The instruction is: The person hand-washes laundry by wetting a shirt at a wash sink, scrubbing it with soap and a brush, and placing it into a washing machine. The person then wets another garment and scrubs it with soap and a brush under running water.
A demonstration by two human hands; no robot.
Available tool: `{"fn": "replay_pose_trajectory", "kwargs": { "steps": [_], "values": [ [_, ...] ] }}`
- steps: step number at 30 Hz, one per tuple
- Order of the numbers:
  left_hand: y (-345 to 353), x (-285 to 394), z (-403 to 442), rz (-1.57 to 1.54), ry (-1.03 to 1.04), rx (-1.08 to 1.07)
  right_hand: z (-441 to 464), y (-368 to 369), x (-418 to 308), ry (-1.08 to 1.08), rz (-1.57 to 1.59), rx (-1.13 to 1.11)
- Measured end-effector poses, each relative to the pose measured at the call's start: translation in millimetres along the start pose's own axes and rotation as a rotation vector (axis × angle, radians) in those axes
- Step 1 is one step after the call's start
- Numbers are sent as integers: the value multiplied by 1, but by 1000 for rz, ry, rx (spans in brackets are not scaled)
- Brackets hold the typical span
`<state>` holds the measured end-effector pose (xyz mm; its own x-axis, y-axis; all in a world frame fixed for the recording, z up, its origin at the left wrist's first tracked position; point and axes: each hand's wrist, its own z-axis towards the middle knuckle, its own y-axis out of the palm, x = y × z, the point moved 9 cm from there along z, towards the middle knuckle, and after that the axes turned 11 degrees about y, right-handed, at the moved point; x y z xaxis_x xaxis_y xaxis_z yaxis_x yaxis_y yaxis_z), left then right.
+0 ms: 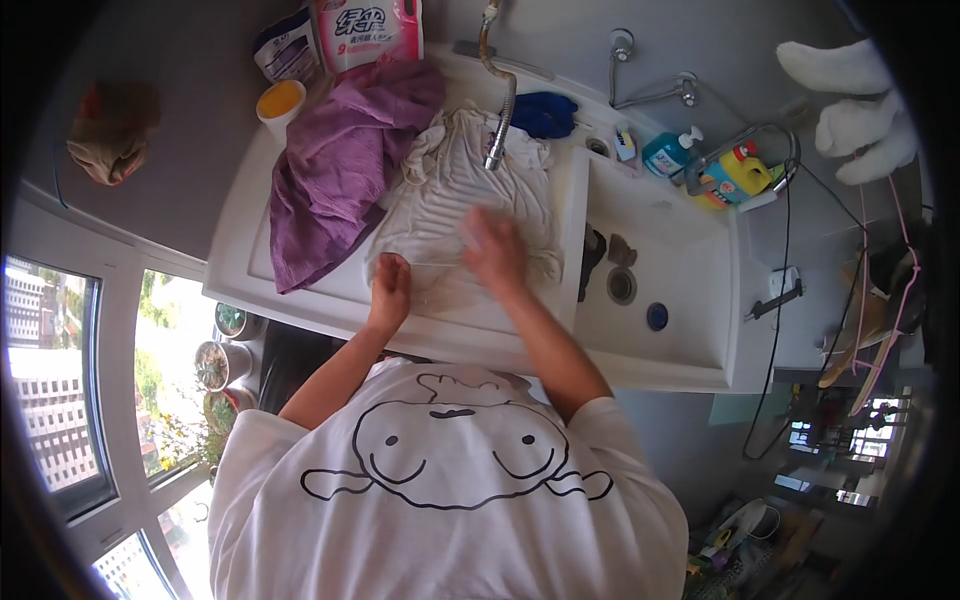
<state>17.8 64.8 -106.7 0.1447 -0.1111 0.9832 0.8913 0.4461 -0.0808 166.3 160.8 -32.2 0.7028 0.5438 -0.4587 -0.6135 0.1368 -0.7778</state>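
A wet white garment (455, 190) lies spread over the ridged washboard part of the white sink counter. At its lower left edge is my left hand (391, 285), its fingers curled together on the cloth's border. My right hand (492, 247) is over the middle of the garment, smeared by motion, so its fingers cannot be made out. A flexible metal hose (497, 140) hangs above the cloth. Left of the garment a purple cloth (340, 165) lies bunched, and a dark blue cloth (543, 115) sits behind it at the right.
The sink basin (690, 290) at right holds dark cloth (592, 262) near its drain. Behind it stand a teal pump bottle (668, 155) and a yellow bottle (735, 178). A cup (281, 103) and detergent bags (368, 35) stand back left. Potted plants (222, 365) are by the window.
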Motion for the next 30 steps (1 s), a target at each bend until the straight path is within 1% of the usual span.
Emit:
{"fn": "replay_pose_trajectory", "kwargs": {
  "steps": [1, 2, 3, 4, 5, 7, 9, 10, 11, 12, 13, 15, 17, 18, 19, 21, 22, 23, 25, 26, 27, 28, 29, 30],
  "values": [
    [1, 4, 0, 4, 2, -3, 13, -1, 39, 156, -106, -52],
    [13, 15, -2, 32, 53, -105, 22, -1, 74, 341, -233, -121],
    [25, 26, -4, 57, 104, -207, 27, -15, 84, 460, -310, -134],
    [35, 53, -8, 233, 374, -309, 29, -19, 79, 451, -319, -147],
    [35, 59, -10, 231, 378, -303, 27, -22, 74, 440, -328, -161],
    [63, 61, -25, 453, 453, -623, -5, 4, 1, 169, -136, -218],
    [64, 63, -24, 391, 479, -600, -7, 8, 9, 133, -117, -208],
    [65, 51, -24, 496, 413, -668, -9, 10, 16, 94, -96, -199],
    [65, 39, -26, 601, 344, -731, 1, 5, 49, 216, -172, -121],
    [65, 36, -26, 601, 338, -743, 10, -6, 85, 349, -246, -48],
    [67, 33, -20, 584, 345, -767, 17, -22, 97, 534, -318, -150],
    [71, 41, -1, 567, 368, -790, 23, -29, 102, 529, -350, -154],
    [55, 52, 28, 584, 300, -538, 15, -25, 142, 794, 117, -204],
    [51, 61, 48, 753, 469, -376, 12, -20, 147, 767, 405, -185],
    [47, 70, 57, 921, 632, -209, 5, -17, 155, 769, 399, -190],
    [48, 63, 62, 902, 589, -218, -2, -18, 136, 727, 172, -379],
    [58, 47, 69, 962, 582, -368, -6, -22, 132, 761, 163, -394],
    [65, 39, 70, 1021, 570, -518, -11, -22, 133, 762, 163, -394],
    [66, 40, 68, 1046, 588, -555, -16, -29, 141, 768, 250, -263],
    [67, 41, 66, 1073, 604, -584, -14, -31, 140, 767, 250, -263],
    [66, 39, 66, 1074, 605, -596, -19, -31, 143, 849, 354, -255],
    [63, 39, 69, 1025, 583, -561, -21, -32, 145, 921, 456, -247],
    [59, 42, 72, 974, 560, -522, -21, -35, 143, 921, 456, -247],
    [60, 44, 72, 975, 563, -528, -20, -40, 141, 896, 491, -198]
  ]
}}
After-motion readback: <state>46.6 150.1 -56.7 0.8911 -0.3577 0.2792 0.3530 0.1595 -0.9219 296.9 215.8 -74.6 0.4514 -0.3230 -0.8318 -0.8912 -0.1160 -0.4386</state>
